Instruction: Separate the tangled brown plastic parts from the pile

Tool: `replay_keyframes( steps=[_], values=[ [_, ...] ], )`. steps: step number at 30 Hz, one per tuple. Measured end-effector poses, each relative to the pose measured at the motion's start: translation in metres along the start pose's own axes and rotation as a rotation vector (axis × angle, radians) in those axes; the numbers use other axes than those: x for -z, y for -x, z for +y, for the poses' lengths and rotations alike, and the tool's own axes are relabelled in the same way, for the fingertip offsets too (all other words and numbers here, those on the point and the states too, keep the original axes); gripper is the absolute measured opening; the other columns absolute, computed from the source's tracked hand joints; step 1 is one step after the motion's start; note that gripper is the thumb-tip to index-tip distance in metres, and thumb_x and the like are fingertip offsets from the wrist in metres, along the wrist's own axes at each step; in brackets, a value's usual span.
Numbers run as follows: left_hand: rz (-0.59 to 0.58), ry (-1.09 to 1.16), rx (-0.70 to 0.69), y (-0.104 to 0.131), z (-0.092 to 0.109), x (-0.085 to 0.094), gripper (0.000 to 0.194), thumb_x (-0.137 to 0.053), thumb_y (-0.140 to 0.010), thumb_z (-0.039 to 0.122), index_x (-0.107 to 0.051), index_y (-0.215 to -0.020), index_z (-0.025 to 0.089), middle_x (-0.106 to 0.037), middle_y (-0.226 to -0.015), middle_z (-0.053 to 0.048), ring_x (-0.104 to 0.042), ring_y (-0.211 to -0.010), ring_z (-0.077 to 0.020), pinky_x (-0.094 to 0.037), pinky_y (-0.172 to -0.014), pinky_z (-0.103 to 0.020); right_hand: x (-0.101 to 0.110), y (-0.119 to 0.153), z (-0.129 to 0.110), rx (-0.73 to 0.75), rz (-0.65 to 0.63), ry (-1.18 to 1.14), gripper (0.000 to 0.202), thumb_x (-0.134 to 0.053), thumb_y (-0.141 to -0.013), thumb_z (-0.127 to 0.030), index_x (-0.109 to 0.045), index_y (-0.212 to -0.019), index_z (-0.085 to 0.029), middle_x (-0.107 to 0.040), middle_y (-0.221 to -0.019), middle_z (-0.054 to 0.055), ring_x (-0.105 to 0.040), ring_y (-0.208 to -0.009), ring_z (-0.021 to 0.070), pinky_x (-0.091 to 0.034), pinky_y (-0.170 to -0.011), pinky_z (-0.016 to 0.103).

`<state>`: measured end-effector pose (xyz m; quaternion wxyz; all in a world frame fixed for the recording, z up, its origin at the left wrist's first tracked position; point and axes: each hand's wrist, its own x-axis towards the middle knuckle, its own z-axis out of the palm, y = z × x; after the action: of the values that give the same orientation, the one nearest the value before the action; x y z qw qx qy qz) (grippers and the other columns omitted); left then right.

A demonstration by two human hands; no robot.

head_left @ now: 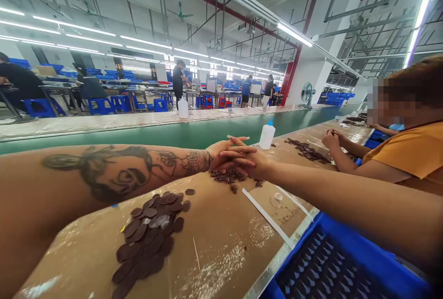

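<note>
- Nearest, a blue plastic crate [346,266] with a ribbed floor sits at the lower right, just beside the metal edge of the desk [224,243], whose brown top is scuffed with pale marks.
- On the desk close by lies a heap of dark brown discs [148,234], thin and round, overlapping one another; a thin wooden stick [196,253] lies just to their right, and a white strip [266,218] runs slantwise toward the desk's edge.
- Both forearms stretch out above the desk, the left one tattooed.
- Farther out, the left hand [224,151] and the right hand [247,160] are clasped together with fingers interlaced, gripping each other and holding no object.
- Directly beneath the clasped hands a smaller pile of discs [228,177] rests on the desk; whether the hands touch it cannot be told.
- Just beyond stands a white squeeze bottle [266,135] with a blue tip.
- To the right, a co-worker in an orange shirt [411,151] works with both hands beside another scatter of discs [306,150].
- Behind runs a green conveyor belt [194,133], with a second white bottle [183,108] past it, then blue stools and people at distant benches.
</note>
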<state>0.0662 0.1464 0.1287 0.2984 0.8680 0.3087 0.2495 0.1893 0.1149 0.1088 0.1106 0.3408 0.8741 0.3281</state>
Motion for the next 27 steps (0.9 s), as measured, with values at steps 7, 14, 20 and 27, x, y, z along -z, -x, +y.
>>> replay_keyframes(
  steps=[7,14,20,27],
  values=[
    [-0.374,-0.254,-0.417,-0.038,-0.058,0.055,0.030,-0.070,-0.094,0.033,-0.065,-0.120,0.019,-0.066,-0.126,-0.008,-0.060,-0.121,-0.0282,-0.049,-0.104,-0.052,-0.033,-0.032,0.030,-0.056,-0.008,-0.176,0.063,-0.056,-0.084,-0.009,-0.056,-0.141,-0.036,-0.043,-0.158,-0.004,-0.022,-0.152,0.0279,-0.014,-0.123,0.059],
    [-0.038,-0.521,-0.318,-0.052,-0.104,0.038,0.027,-0.073,-0.091,0.031,-0.067,-0.114,0.018,-0.068,-0.118,-0.007,-0.067,-0.109,-0.0271,-0.059,-0.088,-0.042,-0.064,-0.051,0.020,-0.076,0.054,-0.353,0.070,-0.052,-0.075,-0.003,-0.060,-0.137,-0.034,-0.042,-0.159,-0.004,-0.022,-0.151,0.0296,-0.015,-0.122,0.061],
    [0.281,-0.875,-0.203,-0.066,-0.131,0.040,0.031,-0.066,-0.065,0.008,-0.073,-0.091,0.023,-0.068,-0.108,0.005,-0.070,-0.102,-0.0193,-0.057,-0.065,-0.027,-0.082,-0.063,0.025,-0.099,0.092,-0.422,0.062,-0.050,-0.076,-0.003,-0.065,-0.131,-0.027,-0.044,-0.158,0.000,-0.025,-0.150,0.0305,-0.012,-0.119,0.065],
    [-0.335,-0.692,-0.634,-0.064,-0.129,0.049,0.055,-0.070,-0.074,-0.002,-0.069,-0.116,0.034,-0.062,-0.136,0.012,-0.037,-0.146,-0.0166,-0.035,-0.117,-0.037,-0.087,-0.071,0.022,-0.082,0.079,-0.495,0.065,-0.048,-0.076,0.001,-0.066,-0.129,-0.032,-0.051,-0.153,-0.003,-0.031,-0.148,0.0284,-0.010,-0.120,0.064]
  ],
)
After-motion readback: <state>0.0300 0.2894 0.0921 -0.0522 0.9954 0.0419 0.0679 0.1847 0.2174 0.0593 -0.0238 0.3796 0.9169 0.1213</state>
